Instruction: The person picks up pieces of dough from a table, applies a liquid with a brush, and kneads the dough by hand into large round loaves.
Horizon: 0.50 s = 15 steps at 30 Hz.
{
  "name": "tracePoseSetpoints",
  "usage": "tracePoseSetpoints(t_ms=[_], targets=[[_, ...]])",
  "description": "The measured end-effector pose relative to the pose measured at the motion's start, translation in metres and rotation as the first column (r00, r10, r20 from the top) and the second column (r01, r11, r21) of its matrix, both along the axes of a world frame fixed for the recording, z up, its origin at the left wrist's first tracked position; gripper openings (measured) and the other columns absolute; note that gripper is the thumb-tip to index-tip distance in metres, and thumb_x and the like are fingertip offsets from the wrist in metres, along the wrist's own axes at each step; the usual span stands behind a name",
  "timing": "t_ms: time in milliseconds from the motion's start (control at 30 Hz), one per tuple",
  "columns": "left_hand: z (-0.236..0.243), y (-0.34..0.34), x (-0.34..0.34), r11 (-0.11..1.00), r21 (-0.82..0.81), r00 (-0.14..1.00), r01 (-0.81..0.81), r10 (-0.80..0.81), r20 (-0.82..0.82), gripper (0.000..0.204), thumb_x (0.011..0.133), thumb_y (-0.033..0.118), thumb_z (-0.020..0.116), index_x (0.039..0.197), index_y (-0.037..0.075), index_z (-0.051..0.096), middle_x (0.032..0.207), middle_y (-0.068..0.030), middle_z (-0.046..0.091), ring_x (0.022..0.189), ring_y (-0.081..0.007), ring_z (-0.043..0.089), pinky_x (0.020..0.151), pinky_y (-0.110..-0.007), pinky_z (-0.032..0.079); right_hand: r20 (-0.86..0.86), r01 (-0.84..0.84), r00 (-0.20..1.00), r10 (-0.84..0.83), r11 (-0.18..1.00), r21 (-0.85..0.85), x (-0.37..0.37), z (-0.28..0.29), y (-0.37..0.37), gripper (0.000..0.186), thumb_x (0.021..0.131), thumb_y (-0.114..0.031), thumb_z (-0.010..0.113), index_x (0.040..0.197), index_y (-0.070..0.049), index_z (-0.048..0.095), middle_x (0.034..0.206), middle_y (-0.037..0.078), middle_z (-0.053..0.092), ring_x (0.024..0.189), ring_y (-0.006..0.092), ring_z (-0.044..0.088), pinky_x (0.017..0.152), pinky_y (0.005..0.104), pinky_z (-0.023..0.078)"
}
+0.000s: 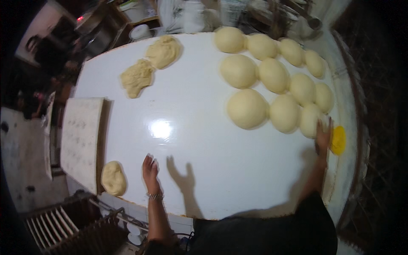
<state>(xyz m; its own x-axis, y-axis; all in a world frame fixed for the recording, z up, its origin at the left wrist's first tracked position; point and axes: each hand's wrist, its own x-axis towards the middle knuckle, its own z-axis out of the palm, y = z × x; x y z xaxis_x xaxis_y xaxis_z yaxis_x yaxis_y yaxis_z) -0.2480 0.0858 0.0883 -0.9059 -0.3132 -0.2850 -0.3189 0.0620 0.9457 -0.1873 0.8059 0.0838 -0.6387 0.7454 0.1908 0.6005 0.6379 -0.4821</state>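
My right hand [323,135] rests against the right side of a smooth dough ball [309,121] in the nearest row, its fingers stretched and apart. Just right of that hand lies a flat yellow piece [338,140], perhaps a scraper, at the table's edge. Over the near left part of the white table [199,170], my left hand [151,171] is held open and empty, a bracelet on its wrist and its shadow beside it. Several more round dough balls [247,109] sit in rows at the far right.
Two rough dough lumps [163,52] [137,78] lie at the far left. A smaller dough piece [114,178] is at the near left edge, by a pale, thick board [82,142]. Containers [194,17] crowd the far edge. A slatted rack [53,225] stands lower left.
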Motion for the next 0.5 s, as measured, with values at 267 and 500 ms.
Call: tracePoseSetpoints(t_ms=[267, 500], targets=[[-0.093, -0.026, -0.434, 0.795, 0.432, 0.898, -0.426, 0.431, 0.092, 0.063, 0.093, 0.032, 0.078, 0.129, -0.013, 0.053, 0.094, -0.0127, 0.066, 0.085, -0.0202, 0.066, 0.067, -0.035, 0.052, -0.226, 0.178, 0.913, -0.339, 0.830, -0.528, 0.281, -0.007, -0.141, 0.051, 0.108, -0.025, 0.061, 0.148, 0.005, 0.051, 0.145, 0.019, 0.058, 0.133, 0.0301, 0.057, 0.117, 0.0446, 0.041], [-0.021, -0.052, -0.473, 0.855, 0.515, 0.978, -0.059, 0.152, -0.140, 0.042, 0.088, 0.013, 0.071, 0.122, -0.011, 0.065, 0.114, -0.0189, 0.072, 0.091, -0.0309, 0.074, 0.079, -0.044, 0.063, -0.058, 0.017, 0.983, -0.172, 0.407, -0.913, 0.100, -0.009, -0.371, 0.046, 0.106, -0.028, 0.060, 0.148, -0.011, 0.054, 0.127, 0.007, 0.070, 0.113, 0.0199, 0.066, 0.090, 0.0371, 0.050]])
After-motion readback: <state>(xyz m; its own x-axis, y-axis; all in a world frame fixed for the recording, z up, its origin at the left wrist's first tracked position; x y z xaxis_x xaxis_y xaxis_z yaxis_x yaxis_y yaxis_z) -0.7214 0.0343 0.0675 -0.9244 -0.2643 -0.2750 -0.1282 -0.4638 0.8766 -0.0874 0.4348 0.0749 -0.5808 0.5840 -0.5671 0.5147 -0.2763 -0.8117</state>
